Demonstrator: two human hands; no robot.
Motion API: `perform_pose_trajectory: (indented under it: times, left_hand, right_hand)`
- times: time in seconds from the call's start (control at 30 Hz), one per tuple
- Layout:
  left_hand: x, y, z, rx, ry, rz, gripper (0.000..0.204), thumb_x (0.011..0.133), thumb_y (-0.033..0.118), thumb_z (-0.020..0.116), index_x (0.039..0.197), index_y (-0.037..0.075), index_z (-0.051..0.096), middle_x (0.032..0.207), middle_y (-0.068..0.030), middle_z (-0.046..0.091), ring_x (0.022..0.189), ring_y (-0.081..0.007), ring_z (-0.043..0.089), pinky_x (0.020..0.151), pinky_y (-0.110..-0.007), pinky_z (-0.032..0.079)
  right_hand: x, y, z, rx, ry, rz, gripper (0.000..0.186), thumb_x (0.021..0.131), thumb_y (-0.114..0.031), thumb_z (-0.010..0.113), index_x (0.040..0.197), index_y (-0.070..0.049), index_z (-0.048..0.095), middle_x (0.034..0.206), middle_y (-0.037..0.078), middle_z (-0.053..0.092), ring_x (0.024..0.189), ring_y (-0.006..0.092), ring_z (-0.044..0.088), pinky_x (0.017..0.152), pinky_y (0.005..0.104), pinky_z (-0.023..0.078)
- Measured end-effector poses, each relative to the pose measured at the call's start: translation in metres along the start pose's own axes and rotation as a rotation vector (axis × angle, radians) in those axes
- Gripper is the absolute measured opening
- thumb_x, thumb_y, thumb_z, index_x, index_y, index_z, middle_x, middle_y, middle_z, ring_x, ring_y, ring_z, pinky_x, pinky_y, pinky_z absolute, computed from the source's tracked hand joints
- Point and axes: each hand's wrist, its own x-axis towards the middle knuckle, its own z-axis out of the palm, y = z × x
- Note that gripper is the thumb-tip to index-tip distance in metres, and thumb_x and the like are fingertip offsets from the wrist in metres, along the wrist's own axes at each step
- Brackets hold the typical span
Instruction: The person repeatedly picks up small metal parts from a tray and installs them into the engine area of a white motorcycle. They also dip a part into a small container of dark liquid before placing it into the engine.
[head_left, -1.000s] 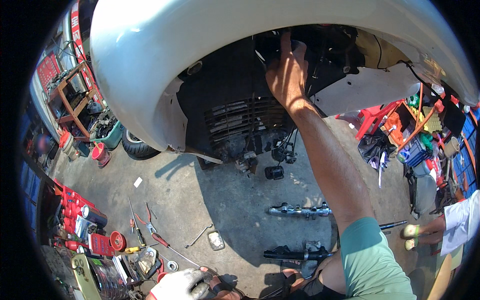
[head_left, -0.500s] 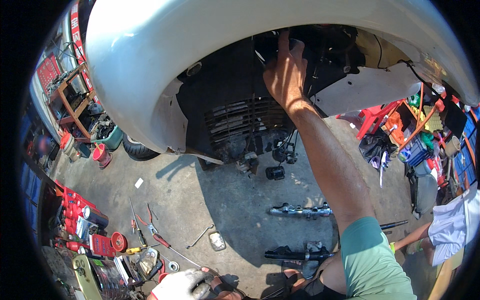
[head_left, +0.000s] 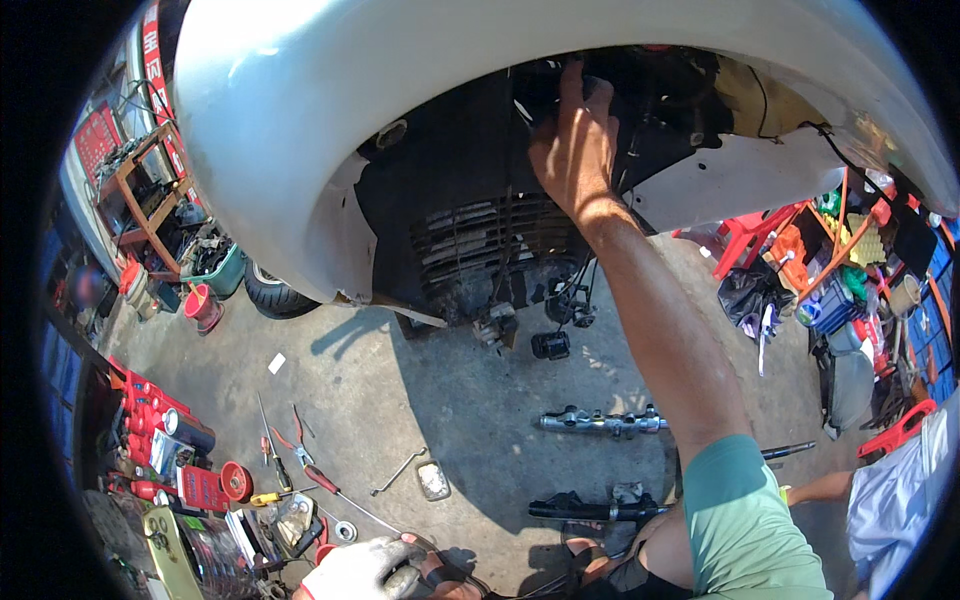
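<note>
Fairing (head_left: 265, 130) | right hand (head_left: 577, 150) under, left hand (head_left: 355, 570) gloved; grips indiscernible | green bin (head_left: 233, 275): dark parts (head_left: 208, 258)

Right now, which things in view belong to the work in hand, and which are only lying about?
Seemingly in the work:
white bodywork, right hand reaching up under it
silver tube and black tube, probably
pliers and wrench, perhaps

Apparently just lying about:
tyre
white card
black bag
</note>
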Motion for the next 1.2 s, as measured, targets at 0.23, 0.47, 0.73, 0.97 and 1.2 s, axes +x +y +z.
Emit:
perform_pose_trajectory:
  times: [0.23,0.47,0.73,0.97,1.2]
  left_hand:
    - [0.001,-0.001,-0.001,-0.007,-0.005,-0.005,0.027,0.094,0.02,0.063,0.115,0.005,0.072,0.112,-0.0192,0.072,0.106,-0.0396,0.066,0.093,-0.046,0.05]
    - [-0.001,-0.003,-0.001,-0.001,0.009,0.012,0.027,0.094,0.019,0.064,0.115,0.005,0.071,0.113,-0.0191,0.072,0.106,-0.0393,0.067,0.094,-0.046,0.051]
    - [0.0,0.0,-0.004,-0.013,-0.002,0.001,0.028,0.093,0.018,0.064,0.116,0.004,0.071,0.114,-0.0195,0.072,0.108,-0.0389,0.067,0.094,-0.045,0.052]
    - [0.0,-0.001,-0.003,-0.01,-0.021,-0.014,0.029,0.093,0.019,0.064,0.117,0.004,0.071,0.116,-0.0197,0.071,0.11,-0.0387,0.067,0.096,-0.045,0.051]
    - [-0.001,-0.003,-0.001,0.021,-0.002,0.001,0.028,0.094,0.019,0.064,0.117,0.005,0.071,0.116,-0.0192,0.072,0.11,-0.0385,0.066,0.096,-0.046,0.051]
  right_hand:
    - [0.004,0.003,0.001,-0.045,0.04,-0.014,0.085,0.084,-0.016,0.072,0.158,0.0,0.033,0.139,0.033,0.044,0.113,0.0421,0.061,0.094,0.0485,0.052]
    - [0.005,0.003,-0.003,0.027,0.006,0.017,0.081,0.086,-0.014,0.067,0.159,-0.002,0.031,0.138,0.034,0.043,0.107,0.045,0.063,0.092,0.0507,0.054]
    - [0.007,0.0,-0.007,-0.032,-0.017,0.008,0.08,0.087,-0.014,0.069,0.157,-0.002,0.034,0.134,0.032,0.045,0.108,0.0418,0.063,0.093,0.0481,0.054]
    - [0.008,0.003,-0.008,0.007,-0.018,0.017,0.08,0.087,-0.013,0.069,0.158,-0.002,0.033,0.136,0.032,0.044,0.107,0.042,0.063,0.093,0.049,0.054]
    - [0.008,0.002,-0.008,0.0,-0.031,0.021,0.079,0.089,-0.013,0.069,0.158,-0.003,0.033,0.136,0.031,0.044,0.107,0.0425,0.063,0.093,0.0486,0.054]
